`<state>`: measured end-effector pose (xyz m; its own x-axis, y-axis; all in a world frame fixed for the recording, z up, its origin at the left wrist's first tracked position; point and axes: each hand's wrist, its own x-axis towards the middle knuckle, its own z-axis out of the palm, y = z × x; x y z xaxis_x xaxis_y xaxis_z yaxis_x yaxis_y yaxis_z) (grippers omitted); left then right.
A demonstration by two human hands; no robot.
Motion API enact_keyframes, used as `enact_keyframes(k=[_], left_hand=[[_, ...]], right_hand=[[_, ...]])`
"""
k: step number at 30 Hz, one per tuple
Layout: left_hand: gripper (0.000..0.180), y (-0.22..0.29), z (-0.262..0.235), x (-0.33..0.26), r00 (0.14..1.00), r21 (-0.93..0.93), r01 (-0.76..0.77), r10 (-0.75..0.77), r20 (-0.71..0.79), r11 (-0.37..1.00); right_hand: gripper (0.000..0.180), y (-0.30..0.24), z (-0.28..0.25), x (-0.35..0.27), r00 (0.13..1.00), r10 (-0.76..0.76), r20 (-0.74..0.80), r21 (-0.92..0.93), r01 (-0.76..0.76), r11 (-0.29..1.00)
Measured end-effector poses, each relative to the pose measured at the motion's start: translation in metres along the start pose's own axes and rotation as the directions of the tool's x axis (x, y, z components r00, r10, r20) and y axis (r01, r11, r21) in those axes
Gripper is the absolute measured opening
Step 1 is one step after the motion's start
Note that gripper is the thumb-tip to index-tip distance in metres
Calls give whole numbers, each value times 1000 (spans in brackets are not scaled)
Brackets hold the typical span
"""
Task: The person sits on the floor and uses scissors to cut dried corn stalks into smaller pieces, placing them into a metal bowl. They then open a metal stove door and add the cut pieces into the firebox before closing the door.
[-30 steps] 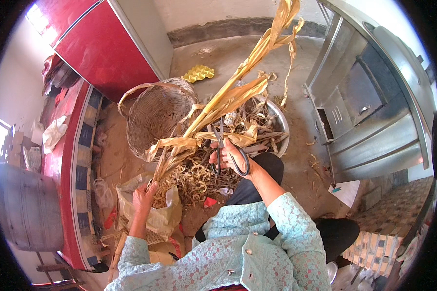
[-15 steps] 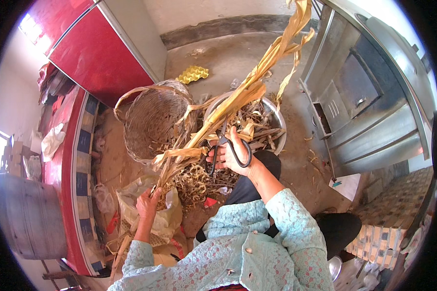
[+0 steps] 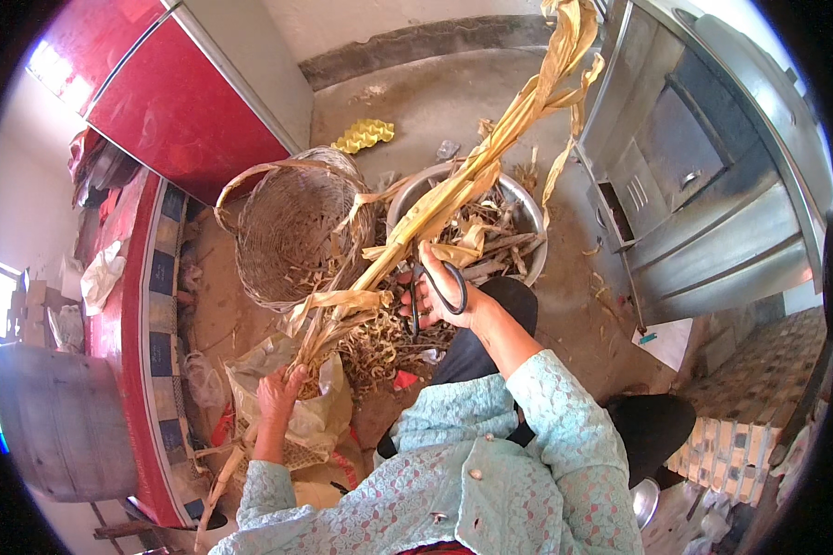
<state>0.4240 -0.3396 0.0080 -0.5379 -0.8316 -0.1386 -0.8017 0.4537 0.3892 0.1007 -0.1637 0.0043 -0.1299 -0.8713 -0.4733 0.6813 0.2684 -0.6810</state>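
My left hand (image 3: 279, 398) is closed round the lower end of a long, dry, yellow-brown corn stalk (image 3: 477, 176) with limp leaves. The stalk slants up and away to the right, passing over a metal basin (image 3: 540, 242) that holds cut, dry pieces. In my right hand (image 3: 458, 310) is a pair of black-handled scissors (image 3: 416, 319), with fingers and thumb at the loops. The scissors are beside the stalk's middle, and their blades are mostly hidden by the leaves. Below them lies a heap of dry plant scraps (image 3: 379, 347).
A wicker basket (image 3: 287, 208) stands left of the basin, with a pale sack (image 3: 319, 424) near my left hand. A red cabinet (image 3: 185, 102) is at the far left, a metal stove (image 3: 685, 176) at the right. A yellow egg tray (image 3: 365, 136) lies on the floor.
The stalk's far end has swung slightly to the right. My right hand and the scissors have shifted slightly left, and the loops look turned. My left hand keeps its hold.
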Motion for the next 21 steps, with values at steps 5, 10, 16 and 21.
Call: enact_keyframes(k=[5, 10, 16, 21], left_hand=[[59, -7, 0, 5, 995, -74, -77, 81, 56, 994], [59, -17, 4, 16, 990, -83, -86, 95, 104, 993], [58, -2, -14, 20, 983, -40, -135, 139, 118, 990], [57, -5, -12, 21, 979, -111, -38, 59, 193, 993]], right_hand=[[89, -2, 10, -7, 995, -89, -45, 4, 90, 996], [81, 8, -1, 3, 983, -144, -112, -18, 143, 990], [75, 9, 2, 0, 970, -187, -156, -83, 176, 981], [70, 12, -1, 2, 947, -243, -208, -139, 217, 966]])
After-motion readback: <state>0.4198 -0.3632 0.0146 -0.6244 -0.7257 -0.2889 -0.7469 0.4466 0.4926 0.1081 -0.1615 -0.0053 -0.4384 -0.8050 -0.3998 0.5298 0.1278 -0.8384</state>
